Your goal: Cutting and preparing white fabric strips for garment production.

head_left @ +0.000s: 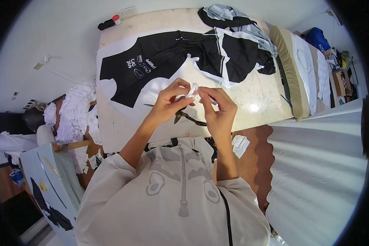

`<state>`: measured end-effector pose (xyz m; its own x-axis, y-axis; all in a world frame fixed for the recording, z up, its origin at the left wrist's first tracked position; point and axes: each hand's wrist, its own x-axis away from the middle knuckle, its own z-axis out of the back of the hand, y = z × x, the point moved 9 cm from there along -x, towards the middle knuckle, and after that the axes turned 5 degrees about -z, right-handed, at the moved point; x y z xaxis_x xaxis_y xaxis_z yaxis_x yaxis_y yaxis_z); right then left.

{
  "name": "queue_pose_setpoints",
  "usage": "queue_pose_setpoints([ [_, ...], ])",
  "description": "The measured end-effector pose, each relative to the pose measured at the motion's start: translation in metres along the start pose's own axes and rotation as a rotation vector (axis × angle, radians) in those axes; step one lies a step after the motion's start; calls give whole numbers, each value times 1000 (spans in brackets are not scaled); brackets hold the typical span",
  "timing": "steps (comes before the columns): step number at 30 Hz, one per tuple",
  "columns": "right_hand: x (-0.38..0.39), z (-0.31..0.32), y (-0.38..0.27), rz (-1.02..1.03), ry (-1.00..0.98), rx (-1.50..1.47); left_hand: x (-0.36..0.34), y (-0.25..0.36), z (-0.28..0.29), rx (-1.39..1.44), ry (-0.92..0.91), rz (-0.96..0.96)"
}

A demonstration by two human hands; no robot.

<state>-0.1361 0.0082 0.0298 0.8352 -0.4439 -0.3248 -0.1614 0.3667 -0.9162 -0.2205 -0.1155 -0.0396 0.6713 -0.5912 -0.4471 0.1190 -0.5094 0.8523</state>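
White cloth strip (194,87) | pinched in fingertips of left hand (171,99) and right hand (222,105) | probably best: light, even grip, untwisted, clear of scissors (199,122)

Operator: Where is lateral clearance available?

Technician: Right of the right hand (222,108), over the tabletop (260,96), up to the beige cloth-covered slab (290,74) at its right edge. A second passage lies left of the left forearm (137,140).

Operator: Which items obstruct?

Technician: Black-handled scissors (197,121) restrict low passage between left forearm and right hand; contact with the tabletop is not discernible. Farther out, the black printed garment panel (160,55) spans the surface, and grey cloth (253,30) blocks the far right corner.
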Motion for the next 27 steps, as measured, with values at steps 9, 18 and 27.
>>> queue_pose_setpoints([
  [9, -19, 3, 22, 90, 57, 204, 24, -21, 11, -76, -14, 118],
  [18, 18, -15, 9, 88, 45, 143, 19, 5, 13, 7, 99, 113],
  [27, 35, -24, 23, -4, 49, 21, 13, 28, 11, -330, 139, 0],
])
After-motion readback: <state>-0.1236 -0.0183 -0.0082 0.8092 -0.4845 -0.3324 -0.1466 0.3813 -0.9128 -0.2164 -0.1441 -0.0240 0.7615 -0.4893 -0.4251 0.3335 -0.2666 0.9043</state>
